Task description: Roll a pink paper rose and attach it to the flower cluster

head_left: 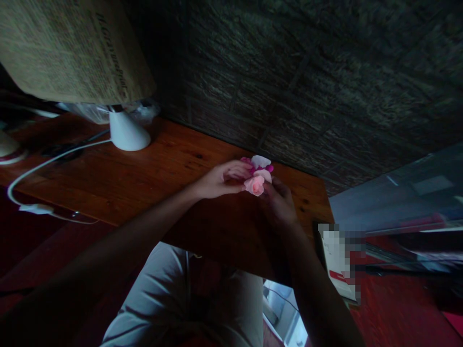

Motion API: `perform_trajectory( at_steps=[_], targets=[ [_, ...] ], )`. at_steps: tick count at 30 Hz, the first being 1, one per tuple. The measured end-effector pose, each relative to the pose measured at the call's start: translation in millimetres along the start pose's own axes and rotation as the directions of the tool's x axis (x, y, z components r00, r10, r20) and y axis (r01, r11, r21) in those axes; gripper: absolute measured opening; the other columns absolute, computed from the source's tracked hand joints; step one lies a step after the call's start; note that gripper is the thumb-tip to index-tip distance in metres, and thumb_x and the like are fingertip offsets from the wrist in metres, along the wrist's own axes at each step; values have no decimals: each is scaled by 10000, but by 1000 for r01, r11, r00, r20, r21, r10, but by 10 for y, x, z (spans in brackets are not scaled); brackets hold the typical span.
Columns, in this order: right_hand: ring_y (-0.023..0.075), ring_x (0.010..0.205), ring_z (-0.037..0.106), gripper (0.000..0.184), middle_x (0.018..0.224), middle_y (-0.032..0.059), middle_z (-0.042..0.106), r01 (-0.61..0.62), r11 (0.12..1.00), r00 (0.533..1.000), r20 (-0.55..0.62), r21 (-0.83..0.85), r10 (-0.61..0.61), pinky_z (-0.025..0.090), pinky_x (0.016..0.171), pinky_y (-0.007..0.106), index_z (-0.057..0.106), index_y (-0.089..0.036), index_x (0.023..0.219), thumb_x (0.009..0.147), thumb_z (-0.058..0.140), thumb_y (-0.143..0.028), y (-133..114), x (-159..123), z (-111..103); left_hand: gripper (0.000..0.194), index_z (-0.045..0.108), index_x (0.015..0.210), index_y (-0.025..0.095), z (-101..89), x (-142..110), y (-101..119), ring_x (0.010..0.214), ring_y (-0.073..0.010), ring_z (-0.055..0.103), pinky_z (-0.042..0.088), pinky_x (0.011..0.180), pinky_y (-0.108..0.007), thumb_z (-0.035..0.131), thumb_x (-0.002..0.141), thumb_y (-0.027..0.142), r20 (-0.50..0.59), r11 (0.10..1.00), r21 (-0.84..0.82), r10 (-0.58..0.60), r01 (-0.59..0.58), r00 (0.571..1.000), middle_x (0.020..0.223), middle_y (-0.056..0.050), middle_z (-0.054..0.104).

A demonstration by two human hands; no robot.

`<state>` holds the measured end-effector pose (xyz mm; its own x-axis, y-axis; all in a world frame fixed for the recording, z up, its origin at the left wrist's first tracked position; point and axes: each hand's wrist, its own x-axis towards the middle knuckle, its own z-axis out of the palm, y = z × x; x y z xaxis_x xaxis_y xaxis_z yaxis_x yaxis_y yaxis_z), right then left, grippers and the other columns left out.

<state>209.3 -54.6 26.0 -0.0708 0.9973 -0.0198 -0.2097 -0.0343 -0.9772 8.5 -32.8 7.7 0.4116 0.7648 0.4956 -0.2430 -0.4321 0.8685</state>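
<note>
A small cluster of flowers sits between my two hands above the wooden table. At the front of it is a pale pink rose, with a whitish flower and some magenta petals behind. From the left, my left hand has its fingers curled round the cluster's side, fingertips on the petals. My right hand pinches the cluster from the lower right, its fingers partly in shadow. The stems, if any, are hidden.
A lamp with a white base and a printed paper-like shade stands on the left, its white cable looping over the table edge. A dark stone-patterned wall rises behind. A white box-like item, partly pixelated, is at right.
</note>
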Motion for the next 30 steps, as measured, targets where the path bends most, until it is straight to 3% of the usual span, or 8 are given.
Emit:
perform_trajectory(
  at_steps=[4, 10, 17, 23, 30],
  targets=[
    [193, 846, 729, 273, 893, 1, 787, -9, 1000, 997, -76, 22, 11, 602, 775, 319, 761, -234, 879, 664, 829, -388, 21, 8, 12, 273, 670, 1117, 147, 58, -12, -8, 1053, -162, 700, 543, 987, -333, 724, 850, 160, 2, 998, 62, -17, 17, 1000, 1138, -100, 731],
    [209, 904, 728, 306, 948, 27, 784, 16, 998, 991, -134, 55, -9, 636, 813, 349, 763, -218, 859, 647, 858, -418, -4, -5, 42, 484, 618, 1218, 163, 139, -22, -33, 1075, -198, 706, 555, 981, -362, 806, 773, 194, -15, 994, 61, -91, 92, 996, 1161, -103, 730],
    [194, 873, 743, 352, 970, 38, 783, 48, 998, 994, -105, 47, -43, 645, 799, 352, 736, -212, 896, 671, 868, -448, -10, -13, 27, 411, 611, 1152, 162, 143, -8, -62, 1024, -176, 702, 549, 988, -362, 796, 790, 223, -102, 992, 16, -125, 128, 987, 1116, -87, 715],
    [175, 738, 749, 366, 867, 35, 777, 73, 997, 981, -184, 41, -64, 641, 688, 306, 720, -194, 872, 651, 888, -433, -19, -11, 21, 415, 538, 1041, 204, 140, 11, -85, 984, -163, 685, 549, 929, -343, 827, 750, 268, -151, 984, -65, -175, 167, 973, 1039, -36, 691],
    [188, 761, 764, 363, 891, 46, 785, 74, 997, 992, -106, 4, -73, 644, 708, 315, 725, -194, 894, 671, 874, -438, 27, -31, 53, 433, 493, 928, 205, 149, 25, -67, 937, -151, 673, 545, 883, -334, 853, 714, 314, -151, 977, -106, -198, 183, 969, 984, -12, 662]
  ],
)
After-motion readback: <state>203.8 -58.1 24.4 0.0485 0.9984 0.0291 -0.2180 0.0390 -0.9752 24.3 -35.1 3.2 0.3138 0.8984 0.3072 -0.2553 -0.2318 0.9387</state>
